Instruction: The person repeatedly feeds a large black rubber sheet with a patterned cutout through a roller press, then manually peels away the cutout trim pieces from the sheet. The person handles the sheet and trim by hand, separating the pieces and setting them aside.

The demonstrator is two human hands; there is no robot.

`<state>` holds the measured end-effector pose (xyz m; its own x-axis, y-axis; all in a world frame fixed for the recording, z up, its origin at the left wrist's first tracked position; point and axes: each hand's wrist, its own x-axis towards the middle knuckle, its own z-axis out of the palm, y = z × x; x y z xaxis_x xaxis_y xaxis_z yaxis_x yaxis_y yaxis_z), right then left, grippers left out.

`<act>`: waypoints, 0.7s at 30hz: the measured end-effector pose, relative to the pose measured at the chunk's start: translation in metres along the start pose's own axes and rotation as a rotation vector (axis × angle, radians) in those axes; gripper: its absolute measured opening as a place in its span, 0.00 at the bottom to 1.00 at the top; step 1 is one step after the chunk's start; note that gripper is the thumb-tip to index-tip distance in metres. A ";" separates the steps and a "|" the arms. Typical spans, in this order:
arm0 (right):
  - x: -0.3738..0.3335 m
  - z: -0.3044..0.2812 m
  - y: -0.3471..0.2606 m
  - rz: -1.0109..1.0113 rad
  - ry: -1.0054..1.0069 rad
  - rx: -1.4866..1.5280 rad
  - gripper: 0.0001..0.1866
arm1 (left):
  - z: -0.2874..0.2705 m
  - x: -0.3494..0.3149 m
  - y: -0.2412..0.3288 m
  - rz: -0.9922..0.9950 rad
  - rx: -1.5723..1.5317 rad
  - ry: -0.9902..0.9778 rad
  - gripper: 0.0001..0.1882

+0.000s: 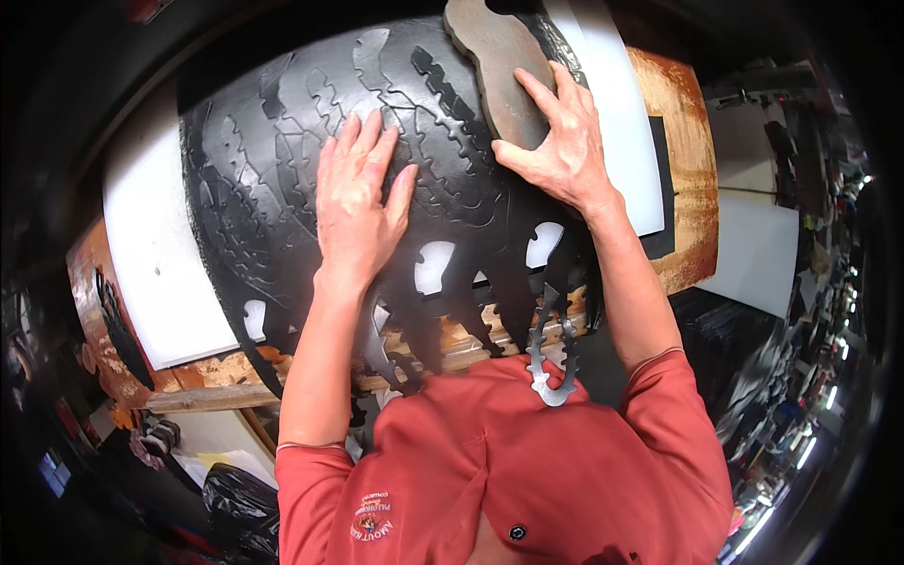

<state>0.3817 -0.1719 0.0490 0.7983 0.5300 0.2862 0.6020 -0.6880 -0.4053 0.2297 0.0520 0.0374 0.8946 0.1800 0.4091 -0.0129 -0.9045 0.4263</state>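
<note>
A large black sheet, looking like leather, is spread before me, with several curved, notched cuts and openings. My left hand lies flat on its middle, fingers stretched out. A thick brown-grey cutting die with wavy sides rests on the sheet's far right part. My right hand spans this die, with the thumb at its lower left edge, the index finger on its top and the other fingers along its right side. At the near edge, a U-shaped notched strip dangles from the sheet in front of my shirt.
White boards lie under the sheet on a worn wooden table. Black cut pieces lie at the table's left end. A black plastic bag stands lower left. Dark stacked sheets are to the right, beside a white panel.
</note>
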 end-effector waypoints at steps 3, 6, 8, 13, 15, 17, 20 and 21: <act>-0.004 -0.011 0.003 -0.002 -0.029 0.051 0.45 | 0.000 0.000 0.000 0.007 0.004 -0.005 0.25; -0.021 -0.025 0.004 0.008 -0.047 0.078 0.49 | 0.000 -0.001 -0.001 0.018 0.014 -0.020 0.27; -0.034 -0.028 0.005 -0.013 -0.009 0.115 0.48 | 0.000 -0.001 -0.001 0.010 0.014 -0.035 0.27; -0.042 -0.021 0.011 -0.033 0.074 0.152 0.42 | -0.001 -0.002 -0.003 0.060 0.034 -0.065 0.29; -0.040 -0.021 0.010 -0.028 0.085 0.148 0.41 | -0.002 -0.002 -0.004 0.072 0.030 -0.062 0.29; -0.038 -0.021 0.007 -0.029 0.090 0.149 0.40 | -0.002 -0.002 -0.004 0.077 0.023 -0.063 0.30; -0.030 -0.019 0.005 -0.033 0.096 0.151 0.39 | -0.004 -0.002 -0.004 0.075 0.028 -0.078 0.30; -0.028 -0.017 0.006 -0.031 0.100 0.149 0.38 | -0.003 -0.001 -0.003 0.077 0.034 -0.081 0.29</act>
<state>0.3631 -0.1992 0.0539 0.7815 0.4929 0.3826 0.6232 -0.5868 -0.5170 0.2271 0.0561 0.0382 0.9247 0.0790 0.3724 -0.0688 -0.9275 0.3675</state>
